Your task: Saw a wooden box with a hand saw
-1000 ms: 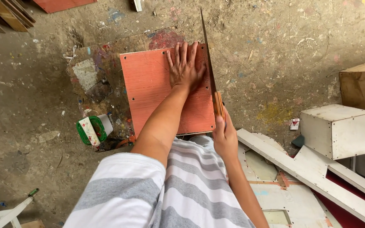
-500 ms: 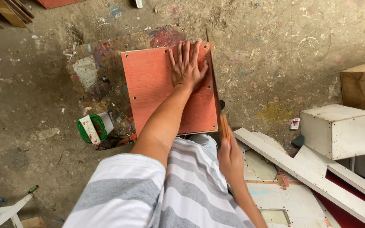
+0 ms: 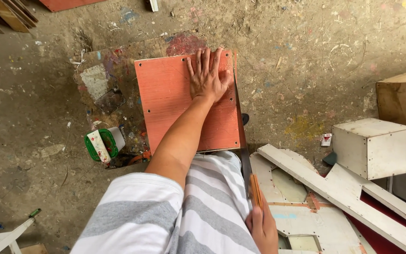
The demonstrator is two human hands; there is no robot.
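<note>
Mid-cut, by the look of it. Left hand [image 3: 207, 77] spread flat, palm down, pinning the orange-red board [image 3: 175, 103] near its far right corner. Right hand [image 3: 261, 228] wrapped tight round the wooden handle of a hand saw [image 3: 244, 155], pulled in close to the body, with the blade lying along the board's right edge. Can't tell if the teeth are actually biting or just riding alongside. Board sits flat on a paint-stained bench top [image 3: 104, 84], screw holes dotted round its rim.

Next move probably calls for a straight push along that edge, fingers kept left of the blade. Bare dirt floor ahead of the blade, so plenty of stroke room. Tighter to the right: white cut-out panels [image 3: 306, 207] and a white box [image 3: 374, 146]. Green tape roll [image 3: 102, 145] just off the board's left edge.
</note>
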